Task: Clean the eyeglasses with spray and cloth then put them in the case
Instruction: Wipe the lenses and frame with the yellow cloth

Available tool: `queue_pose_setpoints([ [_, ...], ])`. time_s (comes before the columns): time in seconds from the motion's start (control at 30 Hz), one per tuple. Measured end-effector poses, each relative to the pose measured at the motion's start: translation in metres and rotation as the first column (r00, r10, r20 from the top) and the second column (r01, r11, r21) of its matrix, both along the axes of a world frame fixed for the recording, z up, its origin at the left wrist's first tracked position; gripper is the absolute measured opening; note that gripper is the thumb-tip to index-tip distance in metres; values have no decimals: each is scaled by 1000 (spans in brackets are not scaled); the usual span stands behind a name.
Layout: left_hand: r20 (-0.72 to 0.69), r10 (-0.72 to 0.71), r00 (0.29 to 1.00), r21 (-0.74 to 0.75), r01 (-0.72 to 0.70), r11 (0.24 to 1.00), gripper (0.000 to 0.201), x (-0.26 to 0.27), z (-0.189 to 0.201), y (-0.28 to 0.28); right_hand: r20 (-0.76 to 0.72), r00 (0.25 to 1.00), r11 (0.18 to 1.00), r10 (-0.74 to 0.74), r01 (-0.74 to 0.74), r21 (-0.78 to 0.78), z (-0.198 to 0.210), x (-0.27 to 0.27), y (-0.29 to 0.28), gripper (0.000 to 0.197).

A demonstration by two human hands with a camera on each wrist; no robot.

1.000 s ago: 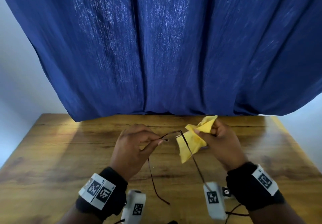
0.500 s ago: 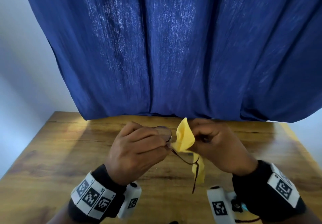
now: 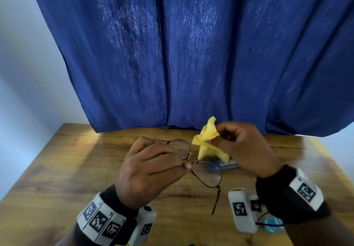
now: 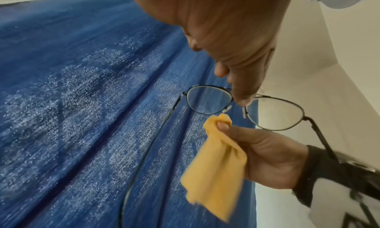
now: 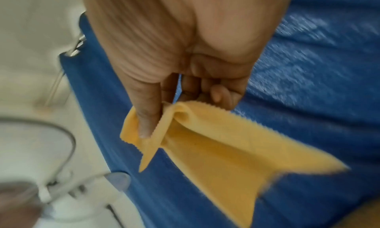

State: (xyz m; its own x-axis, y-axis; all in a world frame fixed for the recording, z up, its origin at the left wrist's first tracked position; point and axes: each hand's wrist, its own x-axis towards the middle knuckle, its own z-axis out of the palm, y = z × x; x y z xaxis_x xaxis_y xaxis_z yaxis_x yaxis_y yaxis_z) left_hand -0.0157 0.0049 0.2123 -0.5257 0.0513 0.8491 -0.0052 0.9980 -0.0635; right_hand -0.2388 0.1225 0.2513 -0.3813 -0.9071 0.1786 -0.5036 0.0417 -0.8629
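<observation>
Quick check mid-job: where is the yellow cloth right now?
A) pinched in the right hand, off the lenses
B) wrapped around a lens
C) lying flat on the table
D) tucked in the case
A: the right hand pinches the yellow cloth in the air beside the eyeglasses, which the left hand holds at the bridge; the left wrist view shows a gap between cloth and lenses.

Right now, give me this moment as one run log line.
left hand: pinches eyeglasses at bridge | right hand: holds yellow cloth, off lens | dark case: on table
</observation>
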Motion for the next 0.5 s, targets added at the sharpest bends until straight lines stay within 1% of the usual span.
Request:
queue_pose_setpoints([
  [0.03,-1,-13,1000,17,13,1000,11,0,0,0,40,997,997,65,-63,-54,3,0,0,13],
  [0.1,11,-33,999,33,32,999,7,-1,-1,-1,69,965,963,251,-242,-119,9,5,-1,18],
  [0.13,18,-38,999,27,38,999,6,-2,-2,-1,62,937,935,345,-337,-108,8,10,-4,16],
  [0.17,20,-44,999,16,44,999,6,-3,-3,0,35,916,915,399,-396,-76,6,14,-7,13],
  [0.2,20,-53,998,5,53,999,6,-4,-4,1,2,916,915,402,-401,-41,3,15,-13,12],
  [0.27,5,-61,998,-8,61,998,11,-4,-5,3,-45,954,954,298,-298,-13,-1,15,-22,8],
  [0.3,0,-60,998,-11,60,998,14,-4,-6,3,-50,965,966,257,-258,-15,-1,14,-23,10],
  [0.33,-7,-57,998,-16,57,998,16,-4,-8,3,-28,963,963,267,-268,-20,-2,13,-23,12],
  [0.4,-16,-45,999,-26,45,999,17,-4,-11,2,58,910,912,410,-410,-24,-2,14,-21,9],
  [0.43,-19,-39,999,-25,39,999,17,-3,-12,0,79,886,889,457,-457,-26,-2,16,-21,9],
  [0.47,-23,-38,999,-25,37,999,15,-2,-13,-1,74,891,894,447,-448,-13,-3,15,-22,9],
  [0.5,-28,-37,999,-23,36,999,14,0,-14,-2,47,917,918,395,-396,5,-4,14,-24,8],
])
